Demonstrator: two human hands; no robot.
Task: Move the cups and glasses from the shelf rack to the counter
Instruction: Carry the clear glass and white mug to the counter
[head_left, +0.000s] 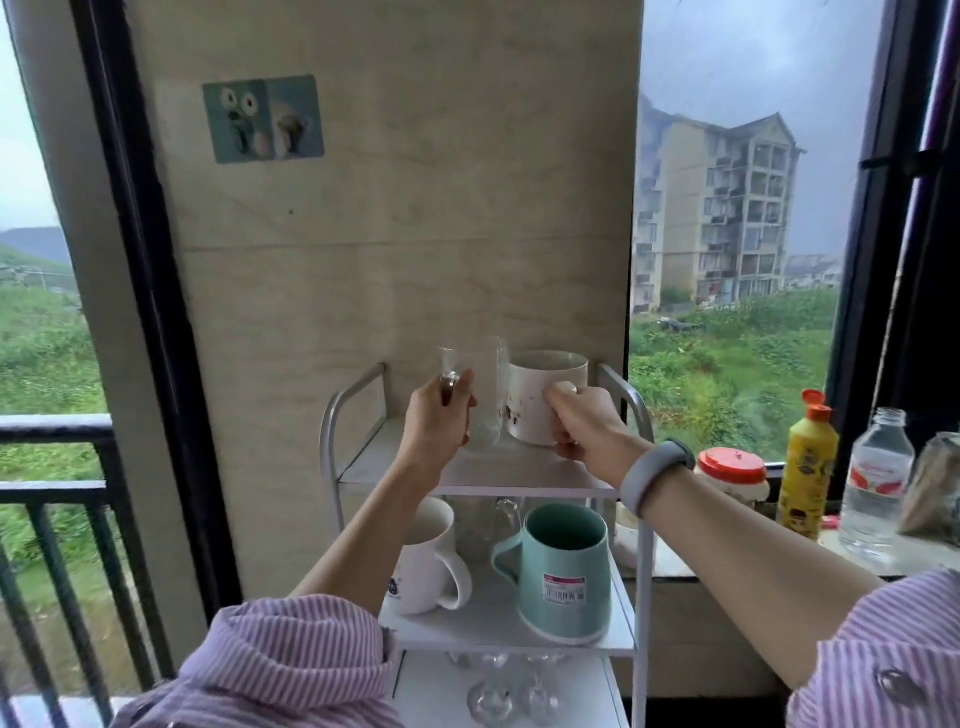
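A white shelf rack (644, 519) stands against the tiled wall. On its top shelf my left hand (439, 418) grips the handle of a clear glass mug (485, 384), and my right hand (582, 418) holds the handle of a white mug (530, 400) beside it. The two touch side by side. The middle shelf carries a white mug (428, 564) on the left, a teal mug (563, 566) with a price sticker on the right, and a clear glass (480, 525) behind them. Stemmed glasses (511, 693) hang upside down under that shelf.
To the right a window-sill counter (898, 558) carries a red-lidded jar (730, 475), a yellow squeeze bottle (810, 462), a clear water bottle (878, 480) and a bag at the frame edge. A black balcony railing (52, 483) runs on the left.
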